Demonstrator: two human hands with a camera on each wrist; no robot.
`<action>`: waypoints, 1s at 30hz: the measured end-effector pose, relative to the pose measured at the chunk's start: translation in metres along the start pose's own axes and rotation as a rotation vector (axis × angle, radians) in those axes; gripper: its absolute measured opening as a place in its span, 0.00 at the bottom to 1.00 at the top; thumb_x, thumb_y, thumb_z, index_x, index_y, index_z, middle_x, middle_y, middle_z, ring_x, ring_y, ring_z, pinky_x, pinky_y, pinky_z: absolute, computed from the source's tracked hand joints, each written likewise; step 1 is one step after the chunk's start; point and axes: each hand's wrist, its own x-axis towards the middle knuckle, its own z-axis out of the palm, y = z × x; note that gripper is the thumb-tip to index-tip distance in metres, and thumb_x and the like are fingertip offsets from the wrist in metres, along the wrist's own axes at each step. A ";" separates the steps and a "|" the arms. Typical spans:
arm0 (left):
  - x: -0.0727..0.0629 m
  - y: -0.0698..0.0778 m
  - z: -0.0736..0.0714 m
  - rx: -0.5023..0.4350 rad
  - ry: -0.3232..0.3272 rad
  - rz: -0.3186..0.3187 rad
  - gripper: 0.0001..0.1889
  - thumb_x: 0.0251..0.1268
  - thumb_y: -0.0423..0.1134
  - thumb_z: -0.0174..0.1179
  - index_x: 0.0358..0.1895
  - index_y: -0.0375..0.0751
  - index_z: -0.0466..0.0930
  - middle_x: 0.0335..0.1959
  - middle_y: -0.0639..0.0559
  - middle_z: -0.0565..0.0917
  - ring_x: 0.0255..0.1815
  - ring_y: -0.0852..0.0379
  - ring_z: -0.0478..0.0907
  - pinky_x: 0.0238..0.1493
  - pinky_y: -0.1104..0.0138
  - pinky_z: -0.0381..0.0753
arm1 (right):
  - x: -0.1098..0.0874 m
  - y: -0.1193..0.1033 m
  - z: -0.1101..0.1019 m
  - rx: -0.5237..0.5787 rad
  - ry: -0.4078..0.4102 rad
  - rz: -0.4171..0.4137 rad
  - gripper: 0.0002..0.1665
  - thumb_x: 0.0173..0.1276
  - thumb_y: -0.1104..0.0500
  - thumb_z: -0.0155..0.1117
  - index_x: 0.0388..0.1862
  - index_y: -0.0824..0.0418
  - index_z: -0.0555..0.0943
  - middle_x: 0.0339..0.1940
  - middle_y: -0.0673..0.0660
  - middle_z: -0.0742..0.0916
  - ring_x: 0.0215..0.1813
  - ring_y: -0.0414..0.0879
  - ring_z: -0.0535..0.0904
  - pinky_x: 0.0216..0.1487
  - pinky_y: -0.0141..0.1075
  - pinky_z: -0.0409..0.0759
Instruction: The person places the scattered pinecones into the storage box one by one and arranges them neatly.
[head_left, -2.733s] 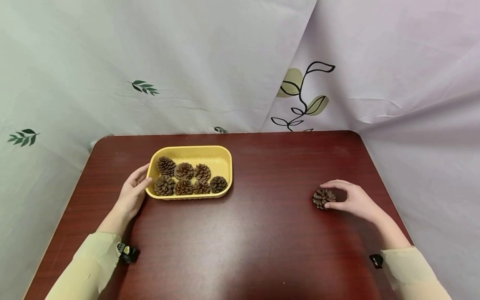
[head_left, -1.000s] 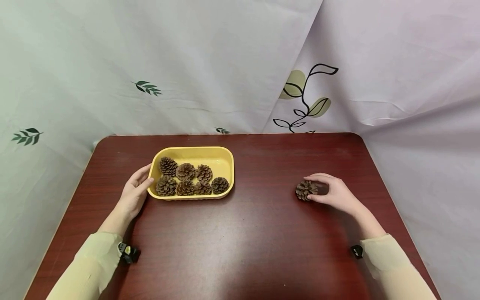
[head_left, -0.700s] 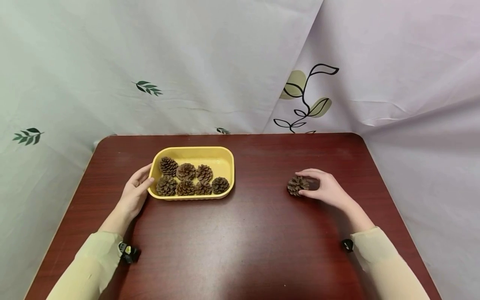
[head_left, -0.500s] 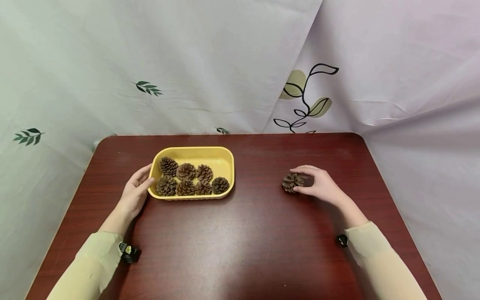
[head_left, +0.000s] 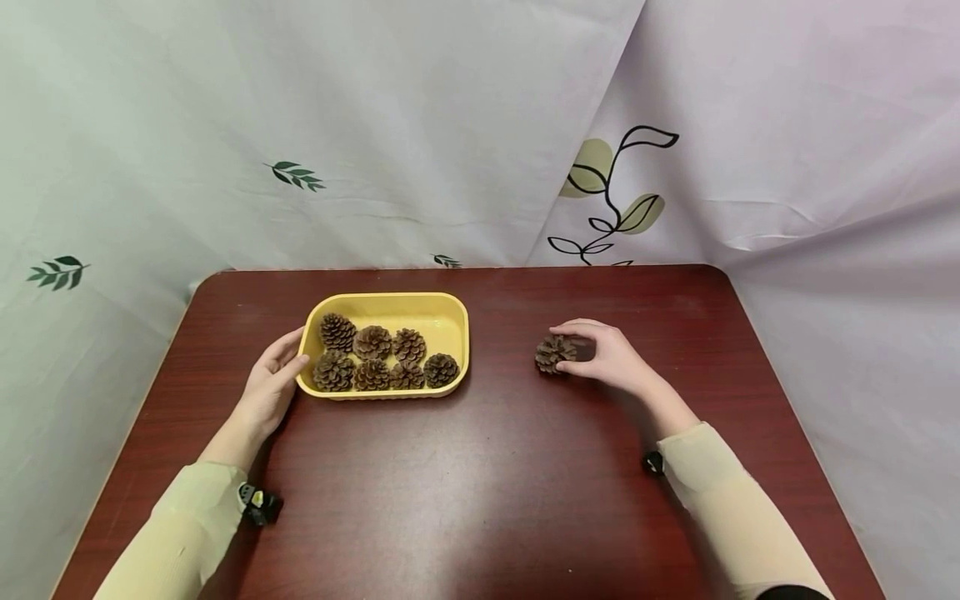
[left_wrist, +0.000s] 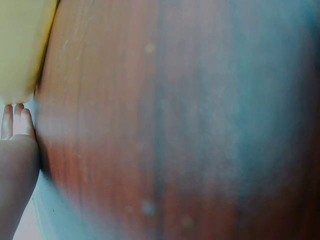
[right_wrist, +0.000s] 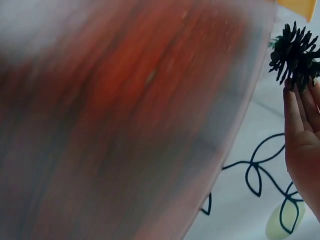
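Note:
My left hand (head_left: 268, 385) holds the left end of a yellow plastic tray (head_left: 390, 297), thumb over the rim and fingers against the outer wall. In the left wrist view, fingertips (left_wrist: 18, 111) touch the tray's end (left_wrist: 22, 55). Inside the tray, several brown pine cones (head_left: 372, 375) sit in two rows toward the left and front. To the right of it, my right hand (head_left: 609, 357) pinches one pine cone (head_left: 553, 354) between thumb and fingers. In the right wrist view this pine cone (right_wrist: 295, 55) shows dark at the fingertips, its scales spread.
Both hands work over a dark red wooden table (head_left: 480, 483). Behind it hangs a pale cloth (head_left: 420, 125) with leaf prints, meeting the table's far edge. Black wrist cameras (head_left: 258, 504) sit at both cuffs.
My right hand has carried its pine cone leftward and slightly farther back, from the table's right side toward the tray. The left hand and the tray stay in place.

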 end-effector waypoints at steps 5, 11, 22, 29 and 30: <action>0.000 0.000 0.000 0.012 -0.001 0.002 0.26 0.80 0.18 0.47 0.65 0.49 0.82 0.61 0.61 0.88 0.61 0.69 0.83 0.57 0.78 0.82 | 0.012 -0.008 0.008 -0.010 -0.011 -0.022 0.31 0.61 0.61 0.83 0.64 0.61 0.86 0.62 0.59 0.89 0.65 0.55 0.84 0.68 0.50 0.79; 0.000 0.000 0.000 0.017 0.001 -0.008 0.25 0.80 0.19 0.48 0.65 0.50 0.82 0.61 0.62 0.88 0.61 0.69 0.83 0.57 0.78 0.82 | 0.027 -0.017 0.017 0.025 -0.012 -0.050 0.32 0.60 0.63 0.84 0.64 0.63 0.86 0.62 0.60 0.89 0.66 0.55 0.84 0.69 0.51 0.79; 0.000 0.001 -0.001 0.017 0.008 -0.016 0.25 0.80 0.19 0.48 0.65 0.50 0.82 0.61 0.62 0.88 0.61 0.69 0.83 0.58 0.78 0.82 | 0.052 -0.046 0.023 0.044 0.006 -0.128 0.32 0.60 0.63 0.84 0.64 0.63 0.86 0.63 0.60 0.89 0.68 0.55 0.83 0.73 0.51 0.77; 0.000 0.000 -0.001 0.008 0.009 -0.013 0.25 0.80 0.19 0.48 0.65 0.50 0.82 0.61 0.62 0.88 0.61 0.69 0.83 0.58 0.78 0.82 | 0.071 -0.063 0.027 0.066 0.012 -0.188 0.32 0.59 0.62 0.83 0.64 0.62 0.86 0.62 0.60 0.89 0.67 0.54 0.83 0.73 0.49 0.77; 0.000 0.000 -0.001 0.010 0.009 -0.013 0.25 0.80 0.19 0.48 0.65 0.50 0.82 0.61 0.62 0.88 0.62 0.70 0.83 0.58 0.78 0.81 | 0.074 -0.065 0.029 0.070 0.010 -0.196 0.32 0.59 0.62 0.83 0.64 0.62 0.86 0.62 0.60 0.89 0.67 0.54 0.83 0.73 0.49 0.77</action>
